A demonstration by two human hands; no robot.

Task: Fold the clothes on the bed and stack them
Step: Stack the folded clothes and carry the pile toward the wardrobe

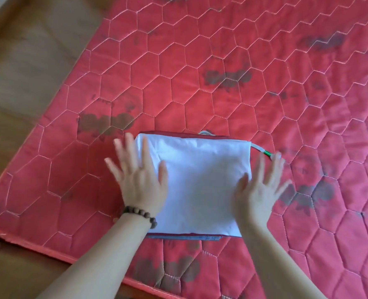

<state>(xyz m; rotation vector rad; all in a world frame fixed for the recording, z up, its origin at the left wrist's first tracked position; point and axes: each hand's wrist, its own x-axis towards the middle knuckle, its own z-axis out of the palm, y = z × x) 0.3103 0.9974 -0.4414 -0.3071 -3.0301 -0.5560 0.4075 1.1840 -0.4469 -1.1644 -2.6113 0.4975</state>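
Red quilted bedding (222,61) with hexagon stitching and dark flower prints fills most of the head view, running from the lower left corner up to the right edge. Bare wooden bed frame (27,61) shows along the left side and the bottom left of the frame.

Just below the middle of the frame lies a folded white garment (200,182), a flat rectangle on top of the stack. Under it, thin edges of other folded clothes (183,237) peep out: a dark red strip along the upper edge and a grey-blue and red strip along the lower edge. A light cord with a green tip (265,152) sticks out at the upper right corner of the stack.

The left hand (140,180) is spread wide with straight fingers over the left edge of the white garment, partly over the bedding; it holds nothing. A brown bead bracelet (141,213) circles that wrist. The right hand (259,186) is likewise spread flat with straight fingers over the right edge of the garment, gripping nothing. Both hands are blurred, so whether the palms press the cloth or hover just above it cannot be told.
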